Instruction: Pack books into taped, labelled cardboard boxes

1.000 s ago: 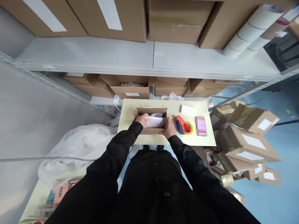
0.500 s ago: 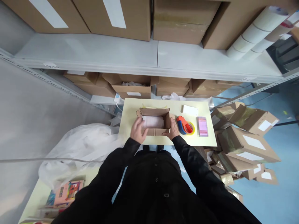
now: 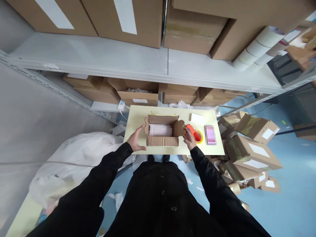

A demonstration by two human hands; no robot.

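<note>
A small cardboard box [image 3: 163, 141] stands with its top flaps spread on the cream table. Inside lies a flat white packet [image 3: 160, 130]; what it holds is not visible. My left hand [image 3: 135, 140] is just left of the box, thumb and fingers spread, holding nothing. Between the box's right flap and a red tape dispenser [image 3: 193, 131] with a yellowish roll is my right hand [image 3: 189, 139]. Its fingers are stretched out and overlap the dispenser's left side; whether they touch it I cannot tell.
On the right of the table [image 3: 138, 113] are a white stack of cards or paper [image 3: 197, 118] and a pink-purple item [image 3: 210, 135], blurred out. A metal shelf [image 3: 98, 56] with cartons is in front. Cardboard boxes [image 3: 249, 148] pile up at right; white plastic sheeting [image 3: 74, 158] lies left.
Both hands have come away from the box, the left one to the left and the right one toward the tape dispenser. The box's side flaps now spread outward.
</note>
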